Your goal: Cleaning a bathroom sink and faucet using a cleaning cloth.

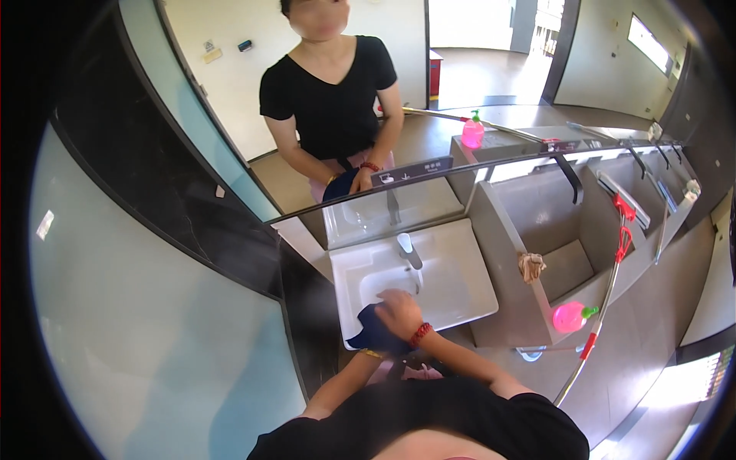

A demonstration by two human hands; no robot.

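A dark blue cloth (pixel 362 331) lies at the front left of the white sink (pixel 468 287), partly over its rim. My right hand (pixel 400 313), with a red beaded bracelet at the wrist, rests on top of the cloth, its fingers reaching out over the basin. From below, my left forearm leads to a yellow band at the wrist. The cloth covers my left hand, so its fingers are hidden. Behind both hands stands a chrome faucet (pixel 410 251); whether water runs from it I cannot tell.
On the right, a deep grey mop basin (pixel 563 268) has a crumpled tan cloth (pixel 530 267) on its edge. A pink bottle with a green pump (pixel 569 317) and a red-and-silver squeegee mop (pixel 617 257) stand there. A wide mirror (pixel 491 84) fills the wall behind.
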